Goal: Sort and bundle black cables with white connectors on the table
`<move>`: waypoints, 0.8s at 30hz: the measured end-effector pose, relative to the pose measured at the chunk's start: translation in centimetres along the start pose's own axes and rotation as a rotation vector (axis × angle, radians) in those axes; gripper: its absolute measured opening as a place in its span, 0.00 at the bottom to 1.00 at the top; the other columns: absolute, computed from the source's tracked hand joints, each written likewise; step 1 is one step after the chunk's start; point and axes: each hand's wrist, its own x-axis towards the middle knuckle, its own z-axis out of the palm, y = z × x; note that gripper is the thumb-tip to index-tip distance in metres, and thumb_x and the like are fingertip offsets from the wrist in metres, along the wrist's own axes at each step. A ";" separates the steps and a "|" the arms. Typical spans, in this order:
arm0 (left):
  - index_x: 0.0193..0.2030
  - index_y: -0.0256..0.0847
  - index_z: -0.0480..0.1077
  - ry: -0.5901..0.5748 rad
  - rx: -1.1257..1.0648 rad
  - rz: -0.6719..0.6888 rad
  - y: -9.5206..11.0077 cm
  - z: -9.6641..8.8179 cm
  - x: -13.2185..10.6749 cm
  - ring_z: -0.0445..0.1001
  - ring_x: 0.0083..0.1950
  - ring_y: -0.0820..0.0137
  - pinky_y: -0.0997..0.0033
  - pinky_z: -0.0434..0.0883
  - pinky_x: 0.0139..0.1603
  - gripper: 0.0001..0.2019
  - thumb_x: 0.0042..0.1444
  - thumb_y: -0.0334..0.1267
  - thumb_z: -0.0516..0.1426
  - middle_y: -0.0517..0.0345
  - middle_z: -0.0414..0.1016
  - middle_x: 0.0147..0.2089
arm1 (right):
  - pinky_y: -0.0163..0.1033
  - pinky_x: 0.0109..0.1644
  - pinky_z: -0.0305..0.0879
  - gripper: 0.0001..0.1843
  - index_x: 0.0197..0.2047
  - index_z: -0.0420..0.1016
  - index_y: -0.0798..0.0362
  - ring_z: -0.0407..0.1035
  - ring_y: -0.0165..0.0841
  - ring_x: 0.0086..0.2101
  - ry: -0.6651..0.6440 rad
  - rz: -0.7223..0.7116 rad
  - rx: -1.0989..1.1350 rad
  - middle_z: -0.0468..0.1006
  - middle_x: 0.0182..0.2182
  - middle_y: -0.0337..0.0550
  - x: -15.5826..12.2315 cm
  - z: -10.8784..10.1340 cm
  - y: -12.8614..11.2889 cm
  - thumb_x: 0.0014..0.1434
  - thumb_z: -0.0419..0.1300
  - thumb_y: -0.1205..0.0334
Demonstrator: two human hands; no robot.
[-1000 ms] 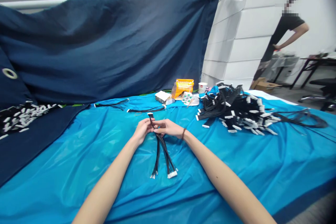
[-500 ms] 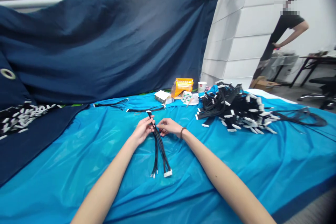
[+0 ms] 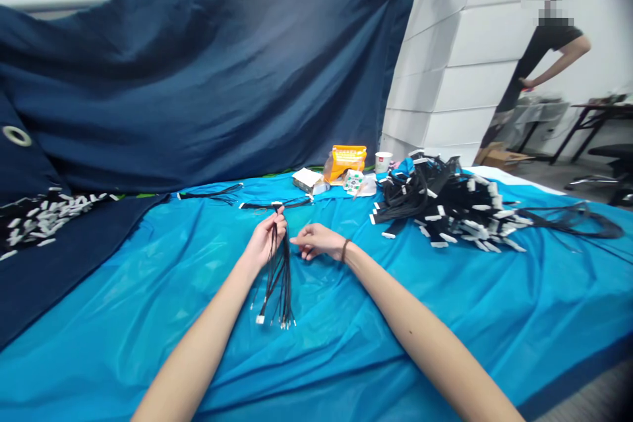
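Note:
My left hand [image 3: 267, 237] is closed on a black wire harness [image 3: 283, 277], gripping it just under the white connector at its top end. The harness's wires hang down in a loose fan over the blue cloth. A small white connector shows at the lower left of the bundle, and bare metal-tipped ends at the bottom. Just right of the wires is my right hand [image 3: 319, 242], its forefinger stretched towards them and the other fingers loosely bent. A small gap separates it from the harness, and I see nothing in it.
A big heap of black harnesses with white connectors [image 3: 455, 204] lies to the right, another pile [image 3: 44, 217] at far left. Behind my hands are two loose harnesses, a small box [image 3: 310, 180], an orange pouch [image 3: 347, 159] and a paper cup [image 3: 383, 162]. A person stands at back right.
The harness has turned in my left hand: its lower white connector swung from right to left and the wires spread. My right hand has come slightly away from the wires.

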 end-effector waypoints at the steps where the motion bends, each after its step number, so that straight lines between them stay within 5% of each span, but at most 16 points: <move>1: 0.44 0.33 0.65 0.011 0.001 0.003 0.0 0.1 0.0 0.55 0.19 0.84 0.88 0.58 0.16 0.12 0.59 0.27 0.44 0.65 0.53 0.22 | 0.26 0.21 0.66 0.17 0.26 0.67 0.60 0.67 0.24 0.18 -0.024 -0.003 -0.002 0.72 0.19 0.39 -0.1 0.0 -0.1 0.47 0.64 0.53; 5: 0.44 0.33 0.65 0.003 -0.015 0.011 -0.1 0.2 -0.1 0.56 0.19 0.84 0.89 0.59 0.17 0.12 0.58 0.27 0.44 0.64 0.55 0.22 | 0.30 0.28 0.70 0.20 0.32 0.71 0.62 0.72 0.27 0.24 -0.345 0.006 0.086 0.76 0.27 0.47 -0.4 0.3 -0.2 0.49 0.61 0.50; 8: 0.45 0.33 0.65 -0.030 -0.048 0.023 -0.1 0.1 -0.1 0.57 0.19 0.84 0.89 0.61 0.18 0.13 0.59 0.27 0.43 0.63 0.56 0.23 | 0.32 0.31 0.70 0.22 0.34 0.70 0.63 0.73 0.30 0.26 -0.442 0.041 0.152 0.77 0.29 0.50 -0.2 0.6 0.0 0.48 0.62 0.49; 16: 0.44 0.34 0.65 -0.005 -0.024 0.035 -0.2 0.6 -0.5 0.56 0.19 0.85 0.90 0.60 0.18 0.11 0.58 0.28 0.45 0.63 0.56 0.23 | 0.27 0.25 0.68 0.18 0.35 0.71 0.60 0.73 0.28 0.27 -0.443 0.073 0.257 0.77 0.34 0.47 -0.1 2.1 0.2 0.50 0.61 0.52; 22: 0.44 0.35 0.65 -0.001 -0.025 0.067 0.1 0.4 -0.3 0.57 0.20 0.84 0.90 0.61 0.18 0.12 0.58 0.27 0.44 0.63 0.57 0.24 | 0.24 0.17 0.63 0.17 0.25 0.66 0.59 0.67 0.23 0.17 -0.118 0.042 0.118 0.74 0.20 0.40 0.0 2.2 0.1 0.50 0.61 0.53; 24: 0.44 0.35 0.65 -0.009 -0.040 0.084 0.1 0.4 -0.3 0.57 0.21 0.84 0.90 0.61 0.18 0.12 0.59 0.27 0.43 0.63 0.56 0.24 | 0.24 0.17 0.63 0.18 0.25 0.68 0.61 0.66 0.23 0.16 -0.141 0.069 0.102 0.73 0.18 0.41 -0.1 2.1 0.0 0.52 0.59 0.51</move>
